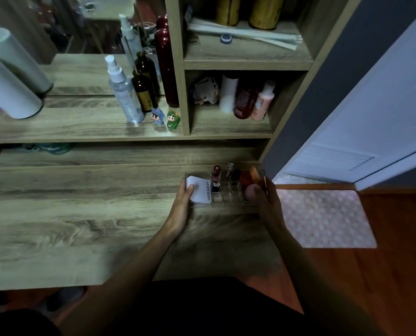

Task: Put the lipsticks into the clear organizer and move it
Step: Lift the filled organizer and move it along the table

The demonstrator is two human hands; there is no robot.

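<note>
**Both hands on the clear organizer at the desk's right edge**

You have the clear organizer [228,190] gripped from both ends on the wooden desk [80,214], near its back right corner. Your left hand [181,204] closes around the left end, thumb lying over a white pouch [199,189] printed "u2skin" that sits in the left compartment. Your right hand [267,197] wraps the right end, fingers curled against the wall, thumb over a pink sponge [250,192] in the right compartment, with an orange sponge [248,177] behind it.

Between the two, a dark red lipstick [216,178] stands upright in a slot just beside the pouch; its cap bears a small mark too blurred to read. A silver-topped lipstick [229,168] and a black-capped lipstick [236,175] stand upright in slots further right. Whether the organizer is lifted or resting on the desk, you cannot tell.

On the shelf above stand a clear spray bottle [124,93], an amber reed diffuser bottle [142,93] and two small cartoon figurines [165,118]. Labels on the red and pink bottles [253,103] in the cubby are illegible.
</note>
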